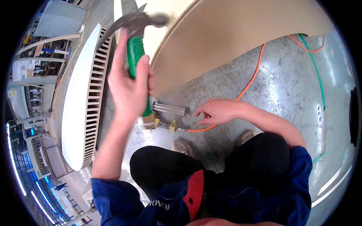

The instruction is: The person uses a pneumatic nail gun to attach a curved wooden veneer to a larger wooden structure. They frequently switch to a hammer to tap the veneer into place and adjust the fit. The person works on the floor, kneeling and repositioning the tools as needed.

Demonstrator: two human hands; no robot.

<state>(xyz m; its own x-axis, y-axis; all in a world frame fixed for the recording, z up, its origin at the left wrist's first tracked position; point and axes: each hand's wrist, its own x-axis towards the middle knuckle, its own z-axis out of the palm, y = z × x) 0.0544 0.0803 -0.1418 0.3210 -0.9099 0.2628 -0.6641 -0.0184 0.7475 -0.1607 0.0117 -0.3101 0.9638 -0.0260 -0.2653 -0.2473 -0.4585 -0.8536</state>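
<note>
A claw hammer [135, 51] with a dark metal head and a green handle is raised at the upper left. My left hand [129, 87] is closed around the handle, with the index finger stretched up along it toward the head. My right hand [218, 111] hangs over the floor with its fingers bent and apart, and nothing shows between them. Between my hands, on the floor, lies an air nail gun [169, 109] with a silver magazine and brass-coloured fittings. The hammer handle and my left hand hide part of the nail gun.
A large curved brown board [226, 41] stands ahead of me. Left of it is a long white panel [77, 109] with a slatted side. An orange air hose [256, 71] runs from the nail gun under the board. Green tape [316, 71] marks the grey floor at right.
</note>
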